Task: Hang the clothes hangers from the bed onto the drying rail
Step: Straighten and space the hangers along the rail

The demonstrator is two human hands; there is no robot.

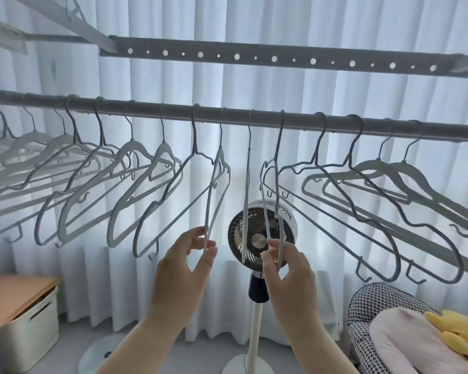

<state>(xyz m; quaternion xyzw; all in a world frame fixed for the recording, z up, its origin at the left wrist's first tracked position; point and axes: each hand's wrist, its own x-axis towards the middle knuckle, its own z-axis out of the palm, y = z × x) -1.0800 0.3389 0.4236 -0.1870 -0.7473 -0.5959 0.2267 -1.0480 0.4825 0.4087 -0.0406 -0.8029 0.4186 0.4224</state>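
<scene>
Left grip (185, 261) pinches left hanger (210, 201) at its bottom edge, right grip (284, 268) pinches right hanger (276, 190); both hooked on the rail (227, 115), middle hanger (247, 184) free in the gap between.

about fifteen hangers (162, 149), two rails (227, 114), one fan (258, 238), two hands (181, 268)

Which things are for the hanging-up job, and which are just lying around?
Job: drying rail, hangers on it, left hand pinching left hanger, right hand gripping right hanger.
Lying about: fan, storage box, yellow toy, curtain.
</scene>
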